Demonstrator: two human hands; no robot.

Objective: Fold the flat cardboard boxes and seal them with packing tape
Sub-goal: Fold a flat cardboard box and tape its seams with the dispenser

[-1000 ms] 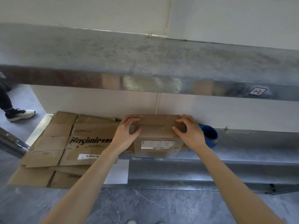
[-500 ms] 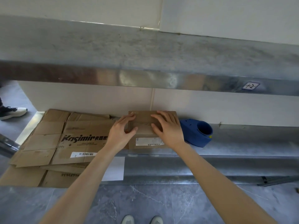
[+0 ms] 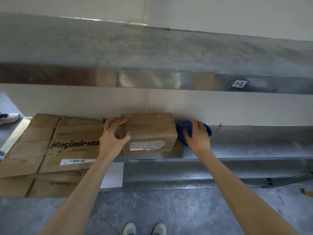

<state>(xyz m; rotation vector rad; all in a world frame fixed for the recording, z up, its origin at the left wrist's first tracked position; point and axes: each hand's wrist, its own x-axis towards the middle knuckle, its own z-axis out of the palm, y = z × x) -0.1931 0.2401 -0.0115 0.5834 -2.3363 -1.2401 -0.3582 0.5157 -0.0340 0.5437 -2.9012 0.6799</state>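
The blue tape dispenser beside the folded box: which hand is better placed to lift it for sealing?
Right. The right hand curls over the blue tape dispenser, just right of the folded box. The left hand grips the box's left end and would have to cross it.

Bare left hand (image 3: 113, 141), right hand (image 3: 198, 138); greyish shoes (image 3: 129, 228)

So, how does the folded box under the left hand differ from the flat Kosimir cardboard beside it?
The folded box stands as a closed block; the Kosimir cardboard lies flat. The left hand grips the folded box's end; nothing holds the Kosimir cardboard. Both are brown cardboard on the same metal shelf.
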